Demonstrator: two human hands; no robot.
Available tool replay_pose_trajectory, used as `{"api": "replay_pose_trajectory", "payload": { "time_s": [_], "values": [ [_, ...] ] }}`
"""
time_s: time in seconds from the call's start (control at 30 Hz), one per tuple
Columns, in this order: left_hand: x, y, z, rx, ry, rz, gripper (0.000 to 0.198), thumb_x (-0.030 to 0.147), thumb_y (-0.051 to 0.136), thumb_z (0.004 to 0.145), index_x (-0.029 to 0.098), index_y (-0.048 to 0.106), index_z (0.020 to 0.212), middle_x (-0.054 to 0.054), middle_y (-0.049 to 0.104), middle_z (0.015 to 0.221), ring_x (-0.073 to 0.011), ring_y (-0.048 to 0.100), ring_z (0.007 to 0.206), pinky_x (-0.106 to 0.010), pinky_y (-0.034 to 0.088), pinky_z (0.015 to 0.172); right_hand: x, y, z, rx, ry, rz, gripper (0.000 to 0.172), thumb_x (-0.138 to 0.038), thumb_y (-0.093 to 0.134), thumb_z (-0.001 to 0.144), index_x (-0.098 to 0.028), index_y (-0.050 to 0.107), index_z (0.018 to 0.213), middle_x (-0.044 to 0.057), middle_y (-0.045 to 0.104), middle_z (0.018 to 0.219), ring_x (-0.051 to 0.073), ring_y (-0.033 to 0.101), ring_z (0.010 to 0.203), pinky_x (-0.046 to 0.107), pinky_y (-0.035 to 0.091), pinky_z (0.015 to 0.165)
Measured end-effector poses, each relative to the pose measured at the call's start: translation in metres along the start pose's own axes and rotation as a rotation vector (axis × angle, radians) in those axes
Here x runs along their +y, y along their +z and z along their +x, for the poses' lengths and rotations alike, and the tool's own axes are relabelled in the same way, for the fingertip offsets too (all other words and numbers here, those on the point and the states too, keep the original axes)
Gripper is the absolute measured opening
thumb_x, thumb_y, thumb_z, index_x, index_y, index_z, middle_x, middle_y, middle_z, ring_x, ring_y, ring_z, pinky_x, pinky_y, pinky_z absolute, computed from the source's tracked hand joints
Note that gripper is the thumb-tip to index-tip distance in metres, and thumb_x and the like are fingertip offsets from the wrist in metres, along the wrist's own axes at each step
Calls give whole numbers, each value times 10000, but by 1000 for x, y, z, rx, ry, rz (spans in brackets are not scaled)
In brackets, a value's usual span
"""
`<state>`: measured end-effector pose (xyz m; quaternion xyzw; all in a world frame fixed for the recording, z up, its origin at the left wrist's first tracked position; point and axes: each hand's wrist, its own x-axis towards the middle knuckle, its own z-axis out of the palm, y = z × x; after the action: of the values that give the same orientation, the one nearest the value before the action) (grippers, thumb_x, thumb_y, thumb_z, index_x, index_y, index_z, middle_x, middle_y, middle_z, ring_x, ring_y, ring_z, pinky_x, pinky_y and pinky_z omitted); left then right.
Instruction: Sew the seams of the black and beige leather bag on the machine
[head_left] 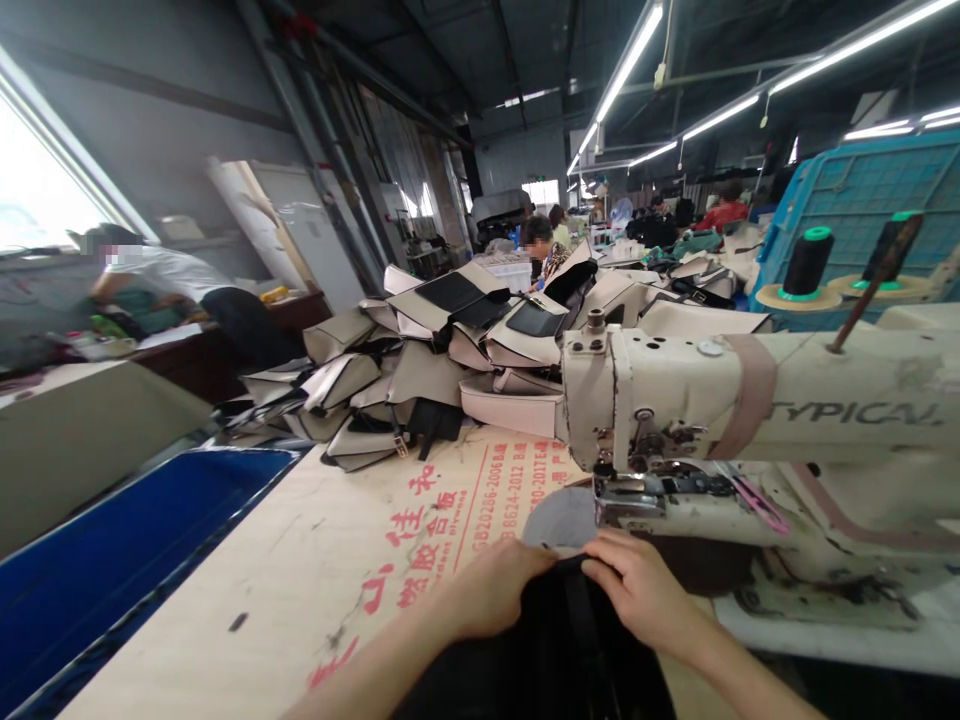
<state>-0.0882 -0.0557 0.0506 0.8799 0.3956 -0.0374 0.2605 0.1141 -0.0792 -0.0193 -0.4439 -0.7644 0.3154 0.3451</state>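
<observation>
Just in front of the sewing machine (675,400), a black leather-like piece (574,630) hangs between my hands, its upper edge raised. My left hand (501,585) is closed on that edge from the left, with the fingertips partly hidden. My right hand (637,585) pinches the same edge a short way to the right, thumb and fingers together. Both hands are below the machine's cylinder arm (630,500) and apart from the needle area. Whether the black piece is part of a bag I cannot tell, as its lower part merges with dark surroundings.
Beige and black bags (420,370) are heaped behind the plywood board (300,560). A blue bin (135,560) stands at the left. Black thread cones (806,265) sit above the machine beside a blue crate (862,200). One person (180,280) bends over a table at left; others work farther back.
</observation>
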Motion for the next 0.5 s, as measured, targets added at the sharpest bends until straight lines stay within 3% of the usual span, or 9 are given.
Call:
{"api": "replay_pose_trajectory", "payload": {
  "time_s": [0.1,0.23,0.33,0.43,0.5],
  "values": [
    [-7,-25,21,-185,19,120,502,-9,445,616,252,656,990,-27,676,919,-230,607,865,-299,459,771,0,6,1,54,83,80,225,-290,432,891,-171,595,792,14,579,804,143,532,798,235,368,727],
    [-26,-41,34,-173,86,14,421,105,473,764,313,590,1110,5,641,1050,-196,578,945,-274,417,838,7,13,0,174,201,201,253,-351,443,876,-182,623,822,20,611,839,157,561,856,226,385,773],
    [-43,-31,30,-115,164,-162,306,300,445,869,301,552,1155,6,595,1126,-182,537,1000,-256,375,877,11,13,0,213,262,227,278,-394,453,862,-190,642,868,27,629,902,173,567,885,231,387,785],
    [-52,-14,31,-40,81,-200,354,410,352,903,190,629,895,-5,621,831,-147,547,739,-211,404,674,14,12,2,170,316,273,305,-429,473,841,-186,657,824,24,636,841,191,565,874,242,385,784],
    [-55,-9,39,1,35,-184,422,426,323,906,150,581,716,11,555,670,-121,490,616,-197,367,574,17,13,4,127,355,361,323,-444,486,827,-173,658,789,19,619,747,194,558,838,245,388,768]
  ]
}}
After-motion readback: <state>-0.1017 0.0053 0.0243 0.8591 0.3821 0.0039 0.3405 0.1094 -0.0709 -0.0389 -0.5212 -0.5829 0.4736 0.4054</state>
